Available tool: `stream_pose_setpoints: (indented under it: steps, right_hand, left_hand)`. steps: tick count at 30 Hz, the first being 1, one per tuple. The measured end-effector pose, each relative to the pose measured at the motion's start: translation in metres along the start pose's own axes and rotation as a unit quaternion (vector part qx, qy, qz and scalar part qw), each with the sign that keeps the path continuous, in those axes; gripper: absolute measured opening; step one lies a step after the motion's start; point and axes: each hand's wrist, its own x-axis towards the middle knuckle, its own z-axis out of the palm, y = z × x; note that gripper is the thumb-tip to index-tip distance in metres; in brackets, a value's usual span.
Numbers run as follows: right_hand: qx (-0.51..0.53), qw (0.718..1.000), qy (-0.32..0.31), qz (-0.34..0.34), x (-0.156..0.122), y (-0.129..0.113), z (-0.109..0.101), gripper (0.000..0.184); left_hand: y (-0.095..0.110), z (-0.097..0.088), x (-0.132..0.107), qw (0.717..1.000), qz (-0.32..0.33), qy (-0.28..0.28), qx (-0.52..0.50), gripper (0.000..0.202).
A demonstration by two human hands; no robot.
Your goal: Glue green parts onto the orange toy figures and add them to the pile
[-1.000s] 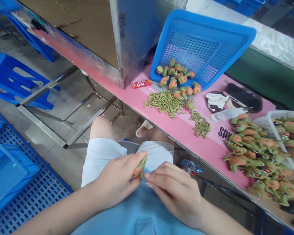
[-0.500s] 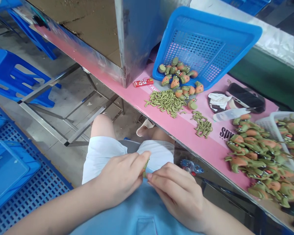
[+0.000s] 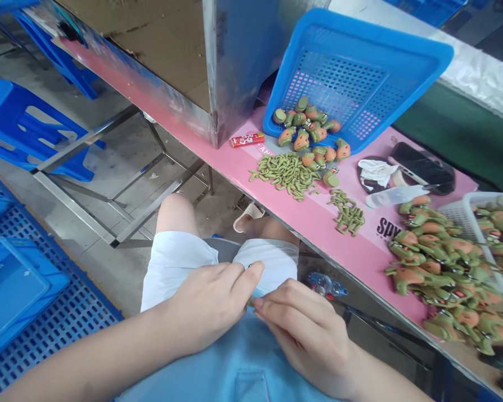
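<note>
My left hand [image 3: 207, 304] and my right hand [image 3: 308, 335] meet over my lap, fingertips touching. The left hand is closed around a small green and orange toy figure, now almost fully hidden by its fingers. The right hand pinches at the same spot. On the pink table [image 3: 318, 223] lie two heaps of small green pieces [image 3: 285, 170] [image 3: 347, 212]. A tilted blue basket [image 3: 352, 72] spills green and orange toy bodies [image 3: 308, 131]. A big heap of finished figures [image 3: 440, 268] lies at the right.
A metal box [image 3: 218, 61] stands on the table at the left. A red packet [image 3: 247, 139], a phone [image 3: 421, 163], a white basket [image 3: 465, 209] are on the table. Blue crates [image 3: 20, 296] and a blue stool [image 3: 29, 134] stand on the floor at left.
The toy figure that showed between my fingers a second ago is now covered by my left hand. Both hands stay over my lap; the view shifted slightly.
</note>
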Motion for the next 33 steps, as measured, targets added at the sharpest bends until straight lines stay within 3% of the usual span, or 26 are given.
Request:
stream_pose_setpoints:
  steps: [4, 9, 14, 17, 22, 25, 29, 33]
  right_hand:
    - [0.002, 1.000, 0.002, 0.001, 0.001, 0.000, -0.001, 0.020]
    - [0.020, 1.000, 0.011, 0.016, 0.003, 0.005, -0.004, 0.016]
    - [0.108, 0.983, 0.093, 0.118, 0.003, 0.018, 0.000, 0.022]
    - [0.127, 0.979, 0.066, 0.144, 0.008, 0.023, 0.004, 0.026]
    - [0.167, 0.981, -0.007, 0.098, 0.019, 0.024, 0.006, 0.039]
    - [0.205, 0.971, -0.024, 0.123, 0.020, 0.025, 0.005, 0.039]
    - [0.230, 0.958, -0.021, 0.171, 0.018, 0.024, 0.004, 0.043]
    - [0.247, 0.954, -0.014, 0.171, 0.017, 0.021, 0.004, 0.041]
  left_hand:
    - [0.000, 0.001, 0.000, 0.999, 0.010, 0.021, -0.030, 0.035]
    - [-0.003, 0.004, -0.002, 0.988, -0.045, 0.022, -0.145, 0.046]
    - [-0.005, 0.004, -0.007, 0.974, -0.043, 0.083, -0.207, 0.071]
    - [-0.004, 0.003, -0.007, 0.974, -0.010, 0.074, -0.212, 0.075]
    - [-0.003, 0.002, -0.005, 0.972, 0.032, 0.072, -0.221, 0.070]
    - [-0.003, 0.002, -0.007, 0.959, 0.012, 0.070, -0.273, 0.062]
    - [-0.004, 0.000, -0.006, 0.941, -0.022, 0.100, -0.323, 0.053]
    - [-0.005, -0.003, -0.001, 0.958, -0.013, 0.061, -0.280, 0.049]
